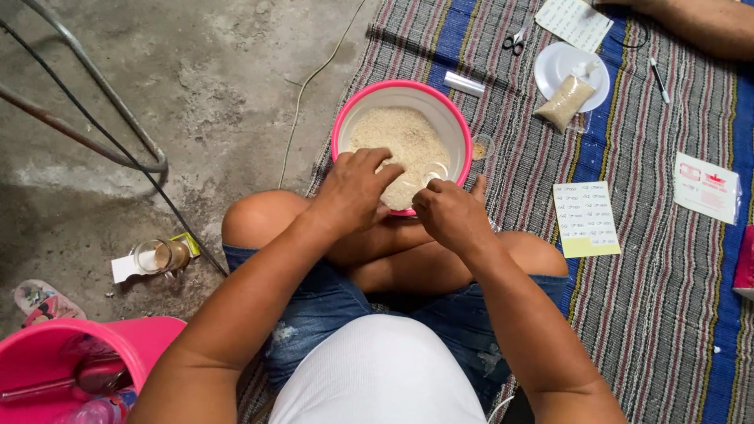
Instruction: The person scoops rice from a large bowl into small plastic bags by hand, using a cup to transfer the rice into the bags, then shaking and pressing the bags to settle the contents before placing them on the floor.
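Observation:
A pink-rimmed white bowl (449, 110) full of pale rice grains (404, 137) rests on the striped mat in front of my crossed legs. My left hand (353, 188) curls over the bowl's near edge with its fingertips in the grains. My right hand (452, 212) is at the bowl's near rim, fingers pinched on a small clear plastic bag (434, 170) lying on the rice. Whether the left hand also grips the bag is hidden by the fingers.
A white plate (554, 67) carries a filled grain packet (565, 100). Scissors (514, 41), a white tube (463, 83), a pen (658, 78), label sheets (586, 218) and another person's arm (707, 23) lie on the mat. A glass jar (161, 255) and pink bucket (149, 338) stand on the concrete at left.

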